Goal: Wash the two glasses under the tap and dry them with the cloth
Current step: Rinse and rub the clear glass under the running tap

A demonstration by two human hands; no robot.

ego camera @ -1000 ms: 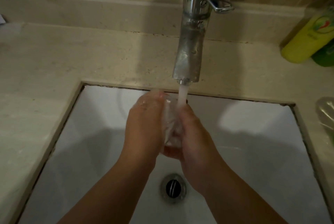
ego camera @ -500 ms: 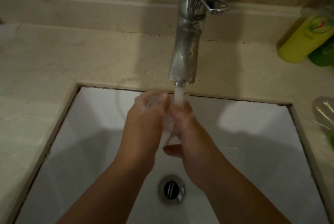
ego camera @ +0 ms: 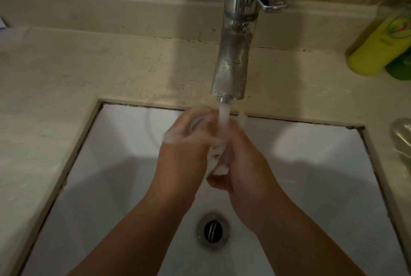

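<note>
Head view, change since earlier frames: left hand closed further over the top of the glass; right hand and stream much as before; framing shifted a little.

Head view, present holdings:
- Glass: clear, held over the basin between both hands, directly under the tap. Mostly hidden by fingers and foaming water; only a strip of wall and the near end visible.
- Left hand: curled round the far, upper part of the glass, knuckles wet and sudsy, fingers wrapped.
- Right hand: curled round the near, lower part, thumb tucked beneath the near end.
- Stream: running, striking where the two hands meet.
- Second glass: probably the clear object at the right edge, resting on the counter; too cropped to confirm.
- Cloth: not in view.
- Also present: drain, yellow bottle with a green one behind, HOT and COLD labels on the wall.

Orientation, judged: long axis running roughly from near to far, tilted, far end raised toward the spout. Which end is the mouth cannot be told; a curved rim-like edge under the left fingers suggests the mouth at the far, upper end.

Handling note, judged: wet, soapy glass likely slippery. Best kept low over the basin, one hand gripping firmly while the other rubs; best turned about its long axis so that water reaches every side, then tipped mouth-up under the stream to flush the inside. Clear of the metal spout, to avoid a chip.
</note>
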